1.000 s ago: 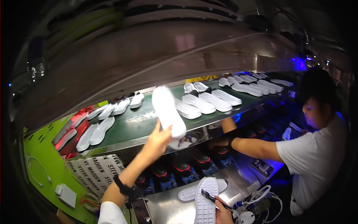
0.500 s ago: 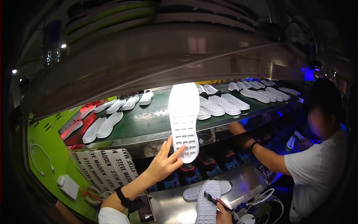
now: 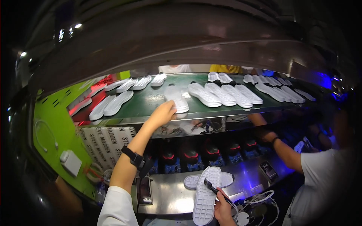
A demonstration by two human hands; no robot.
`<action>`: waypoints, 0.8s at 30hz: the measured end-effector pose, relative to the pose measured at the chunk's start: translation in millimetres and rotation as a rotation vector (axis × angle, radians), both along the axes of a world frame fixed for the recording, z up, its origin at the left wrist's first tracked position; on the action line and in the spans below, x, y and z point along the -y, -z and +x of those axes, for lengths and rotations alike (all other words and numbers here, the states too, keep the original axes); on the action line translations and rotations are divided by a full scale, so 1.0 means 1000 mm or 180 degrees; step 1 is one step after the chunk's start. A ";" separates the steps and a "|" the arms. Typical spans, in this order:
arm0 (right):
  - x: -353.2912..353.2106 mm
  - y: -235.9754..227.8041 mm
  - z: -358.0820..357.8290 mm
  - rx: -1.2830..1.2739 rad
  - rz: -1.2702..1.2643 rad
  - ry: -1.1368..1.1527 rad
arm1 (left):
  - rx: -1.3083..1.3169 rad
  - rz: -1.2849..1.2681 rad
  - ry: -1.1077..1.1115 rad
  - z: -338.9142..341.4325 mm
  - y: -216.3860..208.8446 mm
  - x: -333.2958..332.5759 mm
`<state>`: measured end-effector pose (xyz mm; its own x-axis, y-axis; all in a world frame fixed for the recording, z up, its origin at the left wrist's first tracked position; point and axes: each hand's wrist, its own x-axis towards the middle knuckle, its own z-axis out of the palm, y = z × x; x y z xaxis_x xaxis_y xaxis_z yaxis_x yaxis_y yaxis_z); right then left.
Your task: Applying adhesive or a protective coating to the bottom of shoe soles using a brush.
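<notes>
Resting left hand [image 3: 163, 114] fingers-curled on white sole [image 3: 176, 98] lying flat on green belt [image 3: 151, 103] — right hand [image 3: 223, 209] gripping treaded sole [image 3: 206, 196] plus dark tool [image 3: 215, 190], tread-up for working.

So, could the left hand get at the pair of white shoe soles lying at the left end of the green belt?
Probably yes: the left hand already rests on the green belt, and nothing stands between it and those white soles.
</notes>
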<state>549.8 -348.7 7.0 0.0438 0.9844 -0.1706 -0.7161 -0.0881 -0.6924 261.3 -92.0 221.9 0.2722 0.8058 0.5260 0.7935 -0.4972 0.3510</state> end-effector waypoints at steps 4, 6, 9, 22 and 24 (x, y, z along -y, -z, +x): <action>-0.007 0.003 0.000 -0.0234 -0.0010 -0.0147 | 0.0163 0.1980 -0.0860 0.024 0.033 0.059; -0.010 -0.003 0.002 -0.0367 0.0066 -0.0321 | 0.0787 0.1749 -0.0328 0.035 0.070 0.109; -0.012 -0.016 0.000 -0.0421 0.0224 -0.0437 | 0.2245 -0.0202 0.0183 0.053 0.146 0.187; -0.013 -0.019 -0.022 0.3933 0.2186 -0.0043 | 0.7814 -0.3258 0.2676 0.105 0.282 0.285; -0.019 -0.024 -0.012 0.3443 0.2061 -0.0192 | 0.7522 -0.3411 0.2830 0.108 0.279 0.286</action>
<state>538.2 -329.9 30.8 -0.1885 0.8793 0.4374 0.2357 0.4729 -0.8490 369.0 -377.8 -57.0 0.4036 0.9106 0.0890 -0.9146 0.4040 0.0144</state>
